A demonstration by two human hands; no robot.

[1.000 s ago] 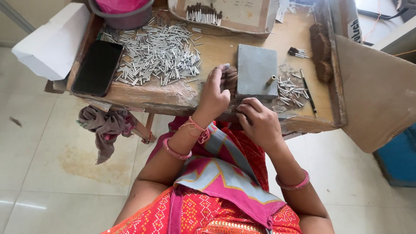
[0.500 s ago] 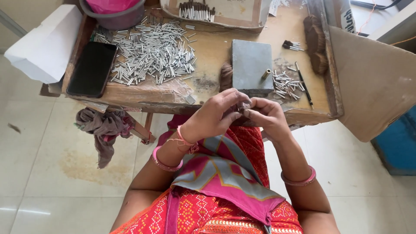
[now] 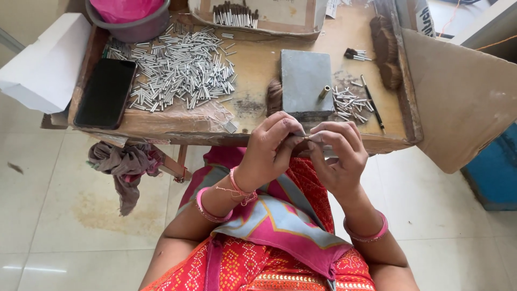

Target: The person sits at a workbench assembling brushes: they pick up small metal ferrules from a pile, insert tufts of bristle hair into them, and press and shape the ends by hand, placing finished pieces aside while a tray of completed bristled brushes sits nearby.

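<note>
A: Step in hand? Both hands meet at the table's near edge; left hand [image 3: 272, 144] and right hand [image 3: 336, 153] pinch one small metal tube [image 3: 305, 138] between fingertips.

B: Fitting, likely. Next needs steady alignment; grey block [image 3: 305, 81] sits just beyond.

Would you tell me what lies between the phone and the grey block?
In the head view, the pile of small metal tubes lies between the phone and the grey block.
</note>
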